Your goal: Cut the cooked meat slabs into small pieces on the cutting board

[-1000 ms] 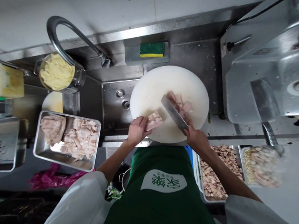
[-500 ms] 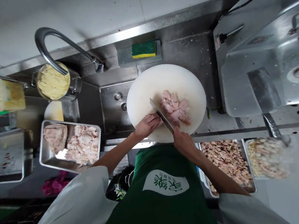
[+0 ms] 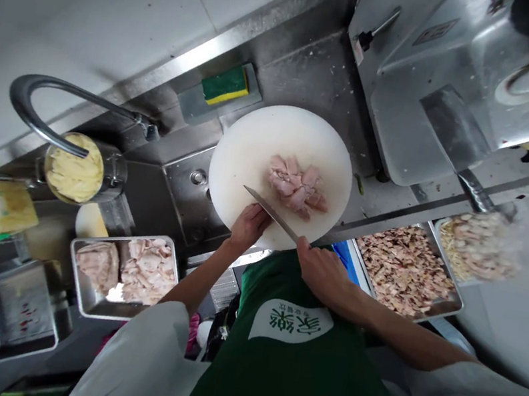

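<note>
A round white cutting board [image 3: 253, 142] lies on the steel counter with a pile of pale pink meat pieces [image 3: 297, 186] near its middle. My right hand [image 3: 318, 268] grips the handle of a cleaver [image 3: 269, 212] whose blade lies low over the board's near edge, pointing left. My left hand [image 3: 249, 222] rests at the board's near rim, fingers curled beside the blade; I cannot see anything in it.
A steel tray of sliced meat [image 3: 128, 270] sits at the left, a tray of chopped meat [image 3: 405, 269] at the right. A faucet [image 3: 58, 96] arcs over a pot of yellow strips [image 3: 73, 173]. A steel machine [image 3: 455, 88] stands behind; a sponge [image 3: 225, 83] lies on the ledge.
The meat under my left hand joined the pile at the board's middle. The cleaver pulled back to the near edge, blade lower and flatter. My head turned, shifting the scene.
</note>
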{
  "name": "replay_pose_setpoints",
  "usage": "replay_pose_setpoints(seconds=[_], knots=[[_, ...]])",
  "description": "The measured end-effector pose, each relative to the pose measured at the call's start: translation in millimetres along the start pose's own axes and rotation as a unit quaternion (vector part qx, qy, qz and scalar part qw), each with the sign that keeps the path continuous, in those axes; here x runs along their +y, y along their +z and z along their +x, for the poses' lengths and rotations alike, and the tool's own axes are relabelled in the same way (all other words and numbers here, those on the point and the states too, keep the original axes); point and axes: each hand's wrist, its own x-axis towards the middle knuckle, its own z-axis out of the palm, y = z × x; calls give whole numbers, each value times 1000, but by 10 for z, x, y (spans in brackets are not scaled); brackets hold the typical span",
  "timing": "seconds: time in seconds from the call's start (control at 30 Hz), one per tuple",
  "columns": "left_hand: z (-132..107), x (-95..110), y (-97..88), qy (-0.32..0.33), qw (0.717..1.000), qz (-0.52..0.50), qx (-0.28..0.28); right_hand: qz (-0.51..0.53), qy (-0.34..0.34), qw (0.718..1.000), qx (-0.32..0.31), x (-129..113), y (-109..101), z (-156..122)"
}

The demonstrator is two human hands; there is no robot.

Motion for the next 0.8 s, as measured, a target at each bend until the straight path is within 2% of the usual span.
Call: replay_pose_setpoints(seconds=[0.37, 0.47, 0.53, 0.67, 0.73, 0.8], knots=[[-31, -26, 22, -7, 1000, 0, -2, 38, -12, 998, -38, 71, -28, 164], [-31, -25, 4, -8, 1000, 3, -5, 49, -17, 998, -27, 76, -73, 211], [-27, -21, -3, -10, 1000, 7, -3, 58, -24, 998, -23, 99, -79, 186], [-25, -18, 9, -1, 1000, 1, 9, 73, -10, 995, -60, 164, 13, 65], [-26, -21, 14, 1, 1000, -4, 9, 72, -7, 996, -49, 135, 33, 185], [-25, -25, 11, -2, 1000, -7, 7, 66, -28, 997, -14, 54, -18, 499]])
